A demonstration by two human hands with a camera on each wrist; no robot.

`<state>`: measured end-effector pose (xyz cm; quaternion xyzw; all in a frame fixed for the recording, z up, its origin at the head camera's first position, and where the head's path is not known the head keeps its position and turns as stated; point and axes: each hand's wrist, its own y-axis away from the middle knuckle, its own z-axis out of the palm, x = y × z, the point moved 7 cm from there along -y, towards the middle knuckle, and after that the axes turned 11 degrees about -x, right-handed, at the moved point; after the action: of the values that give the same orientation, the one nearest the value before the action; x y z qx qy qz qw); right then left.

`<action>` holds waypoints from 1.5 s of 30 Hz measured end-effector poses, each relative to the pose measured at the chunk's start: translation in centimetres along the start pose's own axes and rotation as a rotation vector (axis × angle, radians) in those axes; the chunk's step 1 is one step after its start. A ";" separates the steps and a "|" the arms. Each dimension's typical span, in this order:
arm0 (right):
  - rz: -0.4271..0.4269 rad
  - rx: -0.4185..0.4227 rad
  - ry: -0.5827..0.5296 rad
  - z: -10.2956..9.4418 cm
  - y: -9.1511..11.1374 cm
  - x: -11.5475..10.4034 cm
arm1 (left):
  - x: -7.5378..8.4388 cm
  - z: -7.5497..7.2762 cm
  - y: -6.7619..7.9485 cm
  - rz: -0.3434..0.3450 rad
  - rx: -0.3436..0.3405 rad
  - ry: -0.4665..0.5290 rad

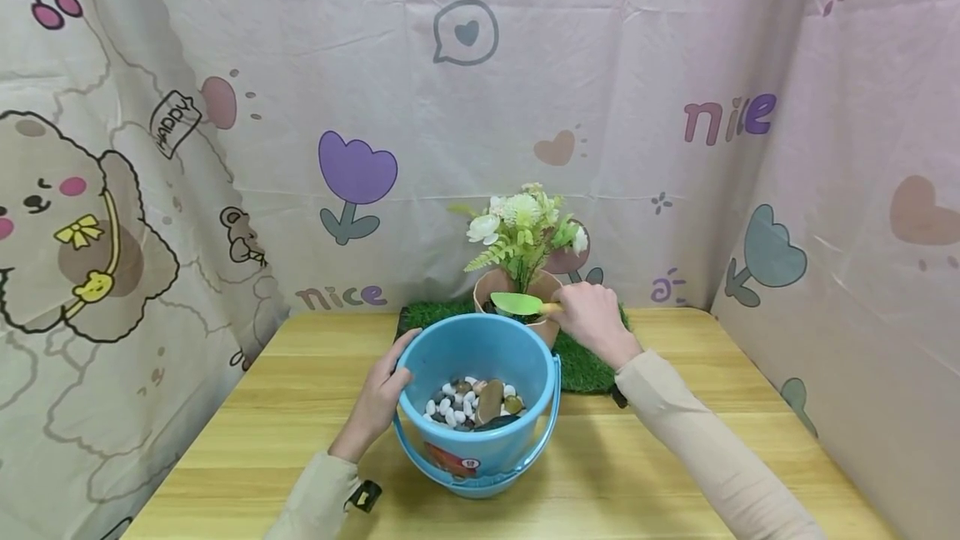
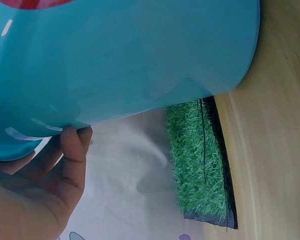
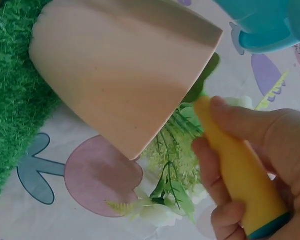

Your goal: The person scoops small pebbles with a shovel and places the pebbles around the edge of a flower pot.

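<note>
A blue bucket [image 1: 480, 448] stands tilted slightly on the table, with white pebbles [image 1: 450, 407], darker stones and a flat brown stone [image 1: 490, 401] at its bottom. My left hand [image 1: 378, 398] grips its rim at the left side; in the left wrist view, bent fingers [image 2: 73, 167] touch the blue wall. My right hand [image 1: 596, 319] holds a toy trowel by its yellow handle [image 3: 235, 167]. The trowel's green blade [image 1: 516, 303] is over the mouth of a pinkish flowerpot [image 1: 551, 336], just behind the bucket. White flowers and green leaves [image 1: 521, 227] rise from the pot.
A mat of artificial grass [image 1: 588, 365] lies under the pot, behind the bucket. The bucket's blue handle [image 1: 551, 432] hangs down at its front. Wooden tabletop [image 1: 322, 382] extends to both sides, and a printed cloth [image 1: 487, 132] hangs behind.
</note>
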<state>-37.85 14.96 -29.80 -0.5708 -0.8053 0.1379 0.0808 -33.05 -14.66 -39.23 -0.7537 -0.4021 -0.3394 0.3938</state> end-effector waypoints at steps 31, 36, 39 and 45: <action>-0.353 -0.153 -0.233 -1.1 2.7 -5.0 | 0.2 -0.1 0.0 0.005 0.002 -0.013; -0.409 -0.265 -0.207 -0.5 1.9 -6.4 | 0.1 -0.1 0.1 0.002 0.002 -0.012; -0.425 -0.332 -0.213 0.1 1.4 -6.9 | 0.0 0.0 0.1 0.005 0.001 -0.014; -0.432 -0.437 -0.229 0.7 0.4 -7.5 | 0.0 0.0 -0.1 0.016 0.001 -0.008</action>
<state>-35.13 7.91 -30.36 -0.3713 -0.9223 0.0051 -0.1073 -33.14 -14.65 -39.15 -0.7579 -0.3978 -0.3330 0.3955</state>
